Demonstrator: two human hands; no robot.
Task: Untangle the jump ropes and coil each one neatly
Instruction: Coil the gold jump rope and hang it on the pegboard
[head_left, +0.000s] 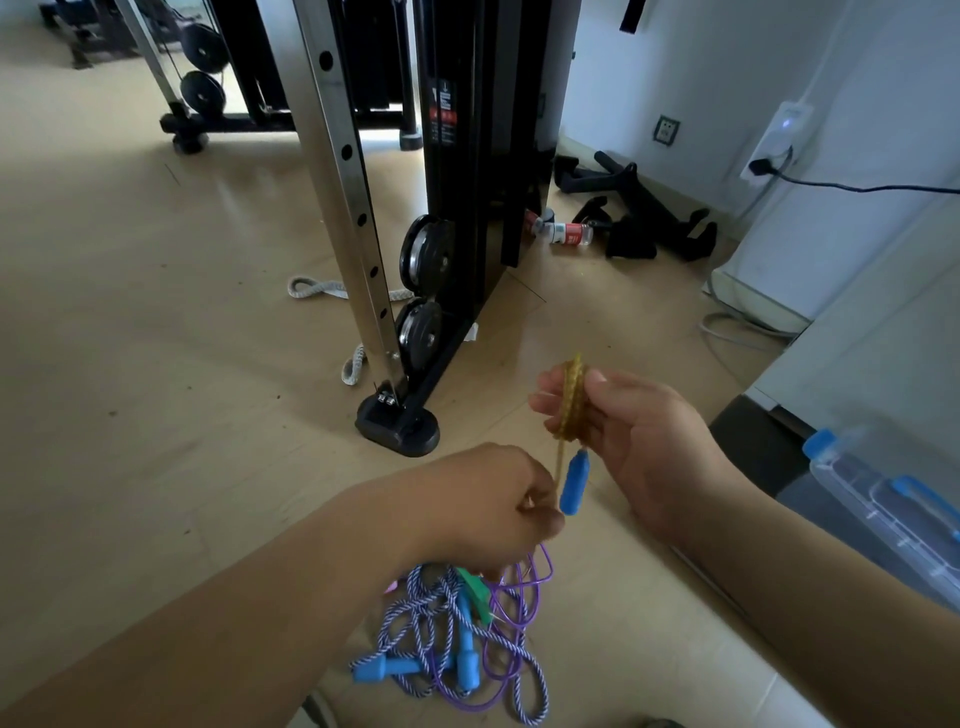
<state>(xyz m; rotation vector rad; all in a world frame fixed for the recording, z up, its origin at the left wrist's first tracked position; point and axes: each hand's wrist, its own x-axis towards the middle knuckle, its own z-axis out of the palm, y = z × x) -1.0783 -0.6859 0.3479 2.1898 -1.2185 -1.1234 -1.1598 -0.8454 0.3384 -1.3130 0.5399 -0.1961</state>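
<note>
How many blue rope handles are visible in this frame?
3 blue handles: one hangs below the yellow coil in the right hand, two lie in the tangled pile. The left hand may hide others.

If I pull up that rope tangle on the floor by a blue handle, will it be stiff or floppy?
Probably floppy: the rope tangle lies in loose, drooping loops. It would likely rise as one clump, since purple and striped cords cross each other. The blue handle looks solid, so it should be easy to hold.

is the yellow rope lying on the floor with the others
No, the yellow rope is coiled in the right hand, held above the pile.
</note>
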